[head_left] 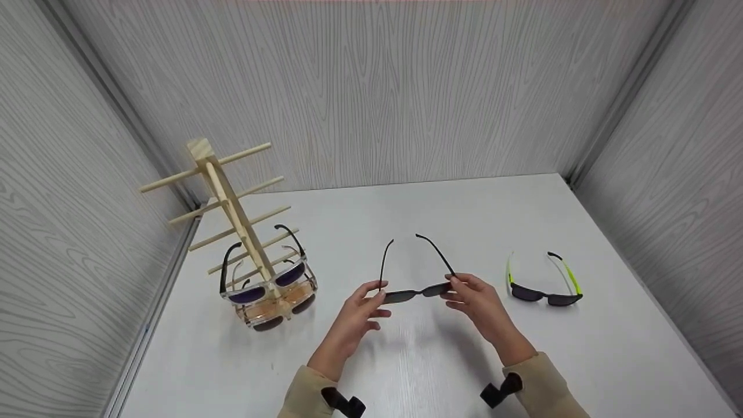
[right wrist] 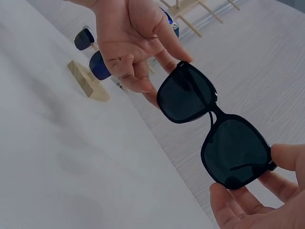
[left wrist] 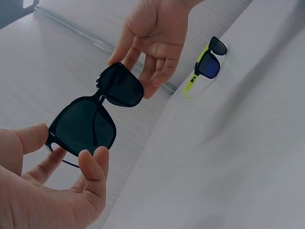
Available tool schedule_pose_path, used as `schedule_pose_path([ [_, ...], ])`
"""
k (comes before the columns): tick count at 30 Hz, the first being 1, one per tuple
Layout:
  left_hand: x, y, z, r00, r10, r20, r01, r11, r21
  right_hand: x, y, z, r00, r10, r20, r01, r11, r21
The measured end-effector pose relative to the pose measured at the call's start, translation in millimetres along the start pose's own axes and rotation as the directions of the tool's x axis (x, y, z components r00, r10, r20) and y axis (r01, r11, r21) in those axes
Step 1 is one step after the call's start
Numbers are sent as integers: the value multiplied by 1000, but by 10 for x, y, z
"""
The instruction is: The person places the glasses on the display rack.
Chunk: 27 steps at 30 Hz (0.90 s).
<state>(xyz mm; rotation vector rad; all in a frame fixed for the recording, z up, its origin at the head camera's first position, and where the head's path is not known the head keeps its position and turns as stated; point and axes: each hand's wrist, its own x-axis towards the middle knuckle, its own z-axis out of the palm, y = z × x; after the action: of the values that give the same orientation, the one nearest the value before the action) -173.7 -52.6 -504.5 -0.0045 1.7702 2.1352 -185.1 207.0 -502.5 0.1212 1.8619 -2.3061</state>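
Observation:
Black sunglasses (head_left: 400, 296) with dark lenses are held up over the white table, their arms unfolded and pointing away from me. My left hand (head_left: 355, 318) pinches the left outer corner of the frame between thumb and fingers. At the opposite corner, my right hand (head_left: 479, 304) grips the frame in the same way. Both dark lenses (left wrist: 86, 125) face the left wrist view, with fingertips along the lower edge of the nearer one. In the right wrist view the sunglasses (right wrist: 238, 150) stretch between both hands, one thin arm showing through a lens.
On the left stands a wooden display rack (head_left: 232, 206) with several pegs; clear-framed sunglasses (head_left: 270, 288) and other glasses hang on its lower pegs. Black sunglasses with yellow-green arms (head_left: 545, 298) lie unfolded at the right on the table (head_left: 627, 348). Grey wood-grain panels (head_left: 360, 93) enclose the table.

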Motion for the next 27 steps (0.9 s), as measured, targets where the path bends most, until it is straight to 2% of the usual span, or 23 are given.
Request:
schedule_pose_path([
  [12,-110,41,-77,1000,24,-9,-24,999,24,-40,-43,58,996,-29,89,22,997,80],
  [27,-289,147,-134,995,88,-52,-81,989,120,-74,-116,224,993,-42,109,31,995,100],
])
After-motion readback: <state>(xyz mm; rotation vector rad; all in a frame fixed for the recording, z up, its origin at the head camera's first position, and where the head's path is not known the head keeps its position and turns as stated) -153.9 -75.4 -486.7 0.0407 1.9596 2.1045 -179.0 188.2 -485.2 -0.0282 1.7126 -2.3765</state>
